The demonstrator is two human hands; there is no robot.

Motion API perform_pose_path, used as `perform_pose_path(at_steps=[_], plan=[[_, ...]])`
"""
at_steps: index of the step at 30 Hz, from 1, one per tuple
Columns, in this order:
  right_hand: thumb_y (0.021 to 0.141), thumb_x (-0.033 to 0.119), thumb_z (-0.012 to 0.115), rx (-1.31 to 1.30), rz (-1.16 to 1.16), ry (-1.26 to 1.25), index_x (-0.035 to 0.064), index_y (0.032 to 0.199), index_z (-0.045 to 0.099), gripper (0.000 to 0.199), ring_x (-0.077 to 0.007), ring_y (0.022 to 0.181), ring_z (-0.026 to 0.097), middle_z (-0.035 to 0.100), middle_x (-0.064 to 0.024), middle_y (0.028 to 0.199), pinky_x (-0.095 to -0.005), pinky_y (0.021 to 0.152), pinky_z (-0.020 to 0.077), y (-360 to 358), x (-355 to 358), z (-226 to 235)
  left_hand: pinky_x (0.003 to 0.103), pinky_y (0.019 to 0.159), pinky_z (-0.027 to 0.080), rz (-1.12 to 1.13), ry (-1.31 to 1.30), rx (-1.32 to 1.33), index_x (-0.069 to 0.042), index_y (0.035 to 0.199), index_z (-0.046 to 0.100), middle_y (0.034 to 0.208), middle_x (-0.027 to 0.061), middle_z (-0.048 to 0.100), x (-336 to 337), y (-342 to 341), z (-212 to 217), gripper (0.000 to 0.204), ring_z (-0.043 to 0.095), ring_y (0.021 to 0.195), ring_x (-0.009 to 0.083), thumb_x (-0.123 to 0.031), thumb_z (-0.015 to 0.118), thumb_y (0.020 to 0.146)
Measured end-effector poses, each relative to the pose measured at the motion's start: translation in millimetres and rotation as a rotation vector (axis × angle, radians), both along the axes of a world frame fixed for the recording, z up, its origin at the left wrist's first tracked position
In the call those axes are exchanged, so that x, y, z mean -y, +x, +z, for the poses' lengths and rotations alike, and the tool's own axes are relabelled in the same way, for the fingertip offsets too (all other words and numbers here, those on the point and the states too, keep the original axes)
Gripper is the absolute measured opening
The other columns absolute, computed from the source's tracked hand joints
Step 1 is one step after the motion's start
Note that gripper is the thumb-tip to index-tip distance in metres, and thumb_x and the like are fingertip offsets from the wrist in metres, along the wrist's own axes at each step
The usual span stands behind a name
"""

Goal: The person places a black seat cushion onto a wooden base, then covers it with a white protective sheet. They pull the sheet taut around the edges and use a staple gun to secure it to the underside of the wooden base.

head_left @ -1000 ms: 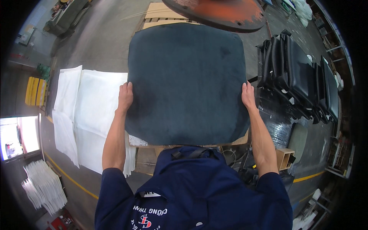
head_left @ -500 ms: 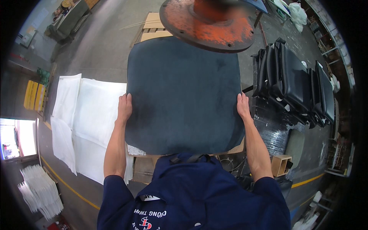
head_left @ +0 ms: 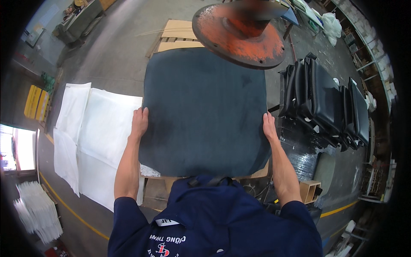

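Observation:
A broad, dark blue-grey panel with rounded corners (head_left: 205,111), seemingly fabric-faced, lies flat in front of me. My left hand (head_left: 140,122) grips its left edge, with fingers pointing forward and pressed together. At the opposite edge, my right hand (head_left: 269,125) holds it in the same way. The undersides of both grips are hidden. Above the panel's far right corner hangs a round, worn orange metal disc (head_left: 239,40), which covers part of that corner from view. A wooden edge (head_left: 257,173) shows below the panel near my body.
White sheets (head_left: 107,124) lie to the left, with a white stack (head_left: 38,210) behind them. Several black padded covers (head_left: 319,92) are piled at the right, near a small wooden box (head_left: 309,191). Light brown boards (head_left: 177,30) lie beyond the panel.
The view has shifted slightly, so the disc appears lower and farther right and the panel a little lower. Both hands keep their hold on the panel's edges.

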State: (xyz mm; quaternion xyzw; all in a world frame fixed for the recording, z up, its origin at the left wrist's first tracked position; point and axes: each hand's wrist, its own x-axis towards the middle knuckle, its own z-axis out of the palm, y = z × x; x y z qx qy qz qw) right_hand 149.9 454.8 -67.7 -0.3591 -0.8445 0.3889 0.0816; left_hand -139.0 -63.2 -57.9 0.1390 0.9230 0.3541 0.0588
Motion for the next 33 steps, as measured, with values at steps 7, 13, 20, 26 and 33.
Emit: perform_pose_path(at_steps=[7,13,20,26,33], plan=[[0.109,0.041,0.034,0.024,0.0,0.051,-0.002,0.148,0.042,0.059,-0.0439,0.131,0.043,0.048,-0.0305,0.138,-0.0459,0.114,0.0327,7,-11,-18,0.051,0.101,0.043,-0.03,0.014,-0.023,0.005,0.135,0.055,0.119,0.031,0.059,-1,1,1,0.053,0.054,0.115,0.0466,-0.039,0.044,0.106],[0.109,0.041,0.034,0.04,-0.008,0.092,-0.0016,0.148,0.043,0.059,-0.0436,0.132,0.044,0.049,-0.0297,0.138,-0.0462,0.114,0.0335,3,5,0,0.052,0.099,0.044,-0.011,0.017,-0.015,0.006,0.132,0.055,0.118,0.0324,0.058,9,-4,-13,0.052,0.054,0.114,0.0488,-0.039,0.045,0.106],[0.108,0.041,0.035,0.072,-0.004,0.109,0.0021,0.151,0.041,0.058,-0.0436,0.135,0.043,0.046,-0.0276,0.144,-0.0487,0.113,0.0344,2,5,10,0.054,0.099,0.044,-0.006,-0.007,0.06,0.005,0.138,0.049,0.127,0.0303,0.054,6,-3,-2,0.057,0.054,0.115,0.0483,-0.042,0.046,0.106],[0.105,0.038,0.044,0.128,-0.067,0.608,0.0065,0.157,0.034,0.061,-0.0473,0.146,0.027,0.028,-0.0224,0.16,-0.0628,0.115,0.026,8,63,62,0.064,0.118,0.021,0.121,-0.386,-0.496,-0.005,0.155,0.036,0.155,0.0233,0.036,-14,43,35,0.063,0.03,0.145,0.0467,-0.038,0.048,0.103],[0.099,0.037,0.051,0.175,0.37,0.694,0.009,0.156,0.039,0.065,-0.0485,0.153,0.01,0.022,-0.0217,0.165,-0.0707,0.116,0.011,89,171,82,0.068,0.119,0.007,-0.365,-0.359,-0.434,-0.008,0.156,0.037,0.166,0.0207,0.021,-21,180,61,0.07,0.01,0.154,0.0464,-0.039,0.055,0.096]])
